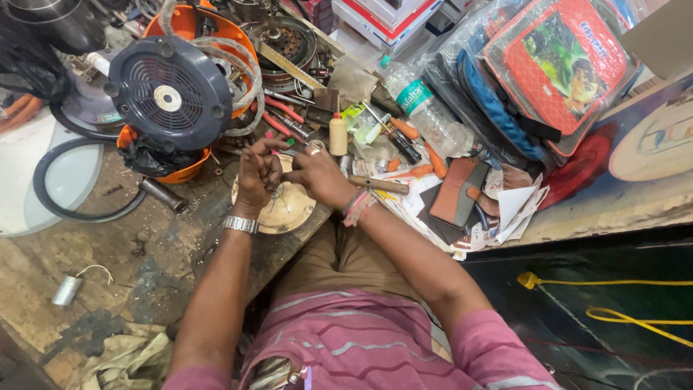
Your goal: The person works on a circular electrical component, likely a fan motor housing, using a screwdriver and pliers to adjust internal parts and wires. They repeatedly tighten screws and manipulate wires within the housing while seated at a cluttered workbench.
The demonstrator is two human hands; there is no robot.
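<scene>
A small, crowded repair workshop. A worn, stained wooden workbench is heaped with screwdrivers, pliers, a grey fan motor housing, a loose black rubber ring, a small silver capacitor and scattered papers. A plastic water bottle and bagged schoolbags lie alongside.

A dark grey fan motor housing sits in an orange tub at upper left. A plastic water bottle lies top centre, a red picture bag upper right, a small silver capacitor lower left, a yellow cable at right.
</scene>
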